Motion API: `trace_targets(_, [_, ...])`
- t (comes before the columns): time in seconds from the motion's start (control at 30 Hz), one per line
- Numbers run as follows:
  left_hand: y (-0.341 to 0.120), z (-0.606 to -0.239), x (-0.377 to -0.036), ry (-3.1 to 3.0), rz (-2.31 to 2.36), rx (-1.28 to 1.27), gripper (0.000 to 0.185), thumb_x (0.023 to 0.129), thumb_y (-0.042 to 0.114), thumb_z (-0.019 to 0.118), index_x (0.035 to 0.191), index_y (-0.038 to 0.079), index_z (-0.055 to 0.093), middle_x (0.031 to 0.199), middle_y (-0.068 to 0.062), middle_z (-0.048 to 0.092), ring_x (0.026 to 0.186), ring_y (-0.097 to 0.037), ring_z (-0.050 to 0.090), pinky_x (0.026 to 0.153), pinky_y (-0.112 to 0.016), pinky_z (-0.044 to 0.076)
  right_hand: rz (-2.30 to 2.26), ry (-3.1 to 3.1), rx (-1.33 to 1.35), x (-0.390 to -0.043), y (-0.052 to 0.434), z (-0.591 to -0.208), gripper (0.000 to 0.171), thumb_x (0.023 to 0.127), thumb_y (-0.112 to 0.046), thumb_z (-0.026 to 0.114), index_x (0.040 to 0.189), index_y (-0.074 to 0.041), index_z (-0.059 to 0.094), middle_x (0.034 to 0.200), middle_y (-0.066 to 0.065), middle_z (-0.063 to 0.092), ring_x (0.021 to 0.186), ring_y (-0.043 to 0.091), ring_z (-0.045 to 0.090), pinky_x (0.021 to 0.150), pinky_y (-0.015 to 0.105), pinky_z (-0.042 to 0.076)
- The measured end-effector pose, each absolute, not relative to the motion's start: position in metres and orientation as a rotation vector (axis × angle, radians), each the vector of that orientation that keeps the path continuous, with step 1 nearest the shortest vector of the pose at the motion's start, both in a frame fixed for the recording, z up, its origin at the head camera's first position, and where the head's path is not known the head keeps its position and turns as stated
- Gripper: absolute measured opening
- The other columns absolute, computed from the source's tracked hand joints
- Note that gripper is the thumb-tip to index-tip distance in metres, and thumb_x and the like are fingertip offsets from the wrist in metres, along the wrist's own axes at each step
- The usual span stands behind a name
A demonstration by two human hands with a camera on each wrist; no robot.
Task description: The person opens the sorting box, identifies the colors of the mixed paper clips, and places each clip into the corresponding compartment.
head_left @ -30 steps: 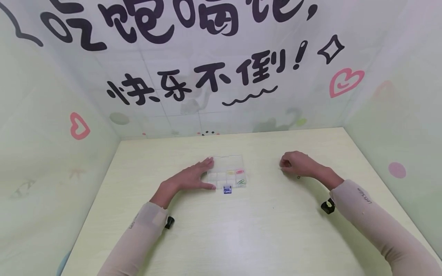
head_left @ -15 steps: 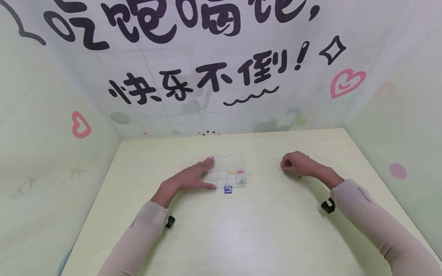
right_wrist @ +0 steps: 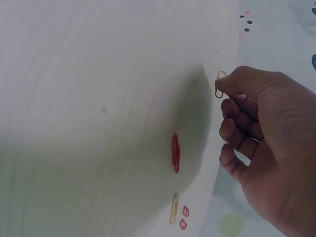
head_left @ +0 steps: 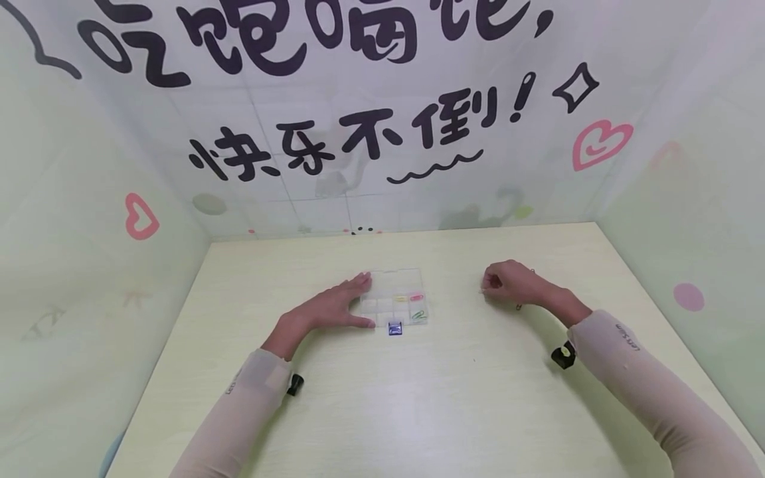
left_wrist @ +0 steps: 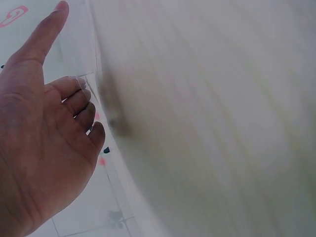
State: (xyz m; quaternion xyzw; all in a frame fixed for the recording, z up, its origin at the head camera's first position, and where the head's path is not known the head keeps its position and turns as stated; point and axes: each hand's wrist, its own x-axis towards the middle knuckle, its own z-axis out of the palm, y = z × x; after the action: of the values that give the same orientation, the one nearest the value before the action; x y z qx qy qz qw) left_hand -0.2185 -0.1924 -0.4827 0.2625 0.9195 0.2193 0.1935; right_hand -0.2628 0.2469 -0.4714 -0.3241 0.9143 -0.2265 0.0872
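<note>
A clear divided plastic box (head_left: 390, 280) lies open on the table, with a blue latch (head_left: 395, 328) at its front. Inside are a yellow paper clip (head_left: 400, 299), a pink paper clip (head_left: 416, 297) and green paper clips (head_left: 418, 315) in separate compartments. My left hand (head_left: 331, 305) rests at the box's left side, thumb and fingers spread apart. To the right of the box, my right hand (head_left: 510, 282) pinches a yellow paper clip (right_wrist: 220, 85) between thumb and forefinger, just above the table. The box barely shows at the fingertips in the left wrist view.
On the table near my right hand lie a red paper clip (right_wrist: 176, 153), another yellow paper clip (right_wrist: 174, 209) and two small red clips (right_wrist: 184, 217). Printed cloth walls (head_left: 382, 199) enclose the table (head_left: 406, 405) at the back and both sides.
My right hand has shifted slightly left toward the box over the last half second, with the yellow paper clip in its fingertips. The left hand and the box have stayed in place.
</note>
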Motion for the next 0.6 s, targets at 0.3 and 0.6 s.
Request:
trace_targets(0.3, [-0.192, -0.482, -0.217, 2.579, 0.617, 0.724, 0.112, 0.090, 0.066, 0.075, 0.170, 0.010, 0.018, 0.179, -0.003, 0.008, 0.165, -0.027, 0.009, 0.133, -0.050, 0.014, -0.670, 2.751, -1.068, -0.261, 0.228, -0.463, 0.017, 0.091, 0.001, 0.072, 0.083, -0.012, 0.067, 0.076, -0.006, 0.058, 0.071, 0.010, 0.049, 0.066, 0.028, 0.044])
trace_targets(0.6, [-0.192, -0.481, -0.217, 2.581, 0.610, 0.723, 0.112, 0.090, 0.065, 0.074, 0.170, 0.010, 0.017, 0.179, -0.005, 0.008, 0.165, -0.028, 0.009, 0.133, -0.051, 0.014, -0.673, 2.744, -1.092, -0.254, 0.203, -0.451, 0.014, 0.092, 0.000, 0.071, 0.086, -0.012, 0.068, 0.079, -0.004, 0.062, 0.073, 0.011, 0.052, 0.067, 0.030, 0.047])
